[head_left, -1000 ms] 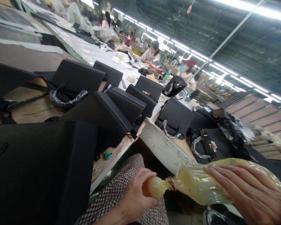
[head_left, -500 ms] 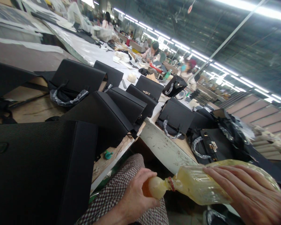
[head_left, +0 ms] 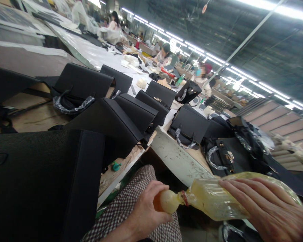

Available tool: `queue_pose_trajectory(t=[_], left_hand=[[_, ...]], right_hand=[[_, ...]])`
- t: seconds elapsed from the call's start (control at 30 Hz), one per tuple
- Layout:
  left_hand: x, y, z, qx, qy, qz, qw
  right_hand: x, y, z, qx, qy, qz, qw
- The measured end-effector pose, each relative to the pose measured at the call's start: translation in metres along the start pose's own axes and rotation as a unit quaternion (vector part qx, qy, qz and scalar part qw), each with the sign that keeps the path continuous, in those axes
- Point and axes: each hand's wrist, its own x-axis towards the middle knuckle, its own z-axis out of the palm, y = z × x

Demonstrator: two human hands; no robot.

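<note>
Almost nothing has moved since the earlier frames: both hands keep the same hold on the plastic bottle (head_left: 217, 200), and only the view drifts a touch, so that the bottle's far end sits marginally lower in the picture. The left hand (head_left: 146, 210) stays wrapped around the pale rounded cap end, its fingers (head_left: 155, 188) curled over the orange-tinted nozzle. The right hand (head_left: 270, 210) lies along the bottle's body, fingers (head_left: 239, 195) spread flat over the yellowish, crinkled plastic and pressing on it. The bottle lies almost level, low in front of the person, above the checked trouser leg (head_left: 131, 201) and just off the edge of the worktop (head_left: 174, 158). With so little change, this reads as a steady grip, perhaps a twist at the cap, though no turn shows. Black handbags (head_left: 131, 114) crowd the worktop, some with wrapped handles, and a small green piece (head_left: 115, 166) lies near its edge. Other people sit at work farther down the hall.
</note>
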Motion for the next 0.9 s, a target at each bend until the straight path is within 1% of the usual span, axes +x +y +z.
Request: queue_pose_trajectory(t=[0.07,0.1,0.2,0.3,0.33,0.47,0.53,0.67,0.9], left_hand=[[0.000,-0.001,0.000,0.002,0.001,0.002,1.000],[0.000,-0.002,0.000,0.002,0.001,0.005,1.000],[0.000,-0.003,0.001,0.005,0.000,0.010,1.000],[0.000,-0.001,0.001,0.005,0.001,0.002,1.000],[-0.001,0.000,0.001,0.003,0.000,0.000,1.000],[-0.001,0.000,0.001,0.002,0.000,-0.004,1.000],[0.000,-0.001,0.001,0.007,-0.002,0.000,1.000],[0.001,-0.004,0.001,0.008,-0.003,0.001,1.000],[0.001,0.002,0.001,0.006,-0.001,-0.008,1.000]], right_hand=[[0.012,-0.009,-0.001,0.020,0.045,0.036,0.998],[0.017,-0.013,-0.002,0.025,0.057,0.046,0.997],[0.022,-0.018,-0.002,0.027,0.060,0.048,0.997],[0.010,-0.011,-0.001,0.024,0.029,0.032,0.999],[0.003,-0.006,0.000,0.021,0.010,0.021,1.000],[-0.021,0.010,0.004,-0.011,-0.097,-0.033,0.995],[-0.028,0.014,0.007,-0.031,-0.124,-0.047,0.991],[-0.032,0.013,0.009,-0.048,-0.123,-0.048,0.990],[-0.029,0.011,0.011,-0.057,-0.108,-0.047,0.991]])
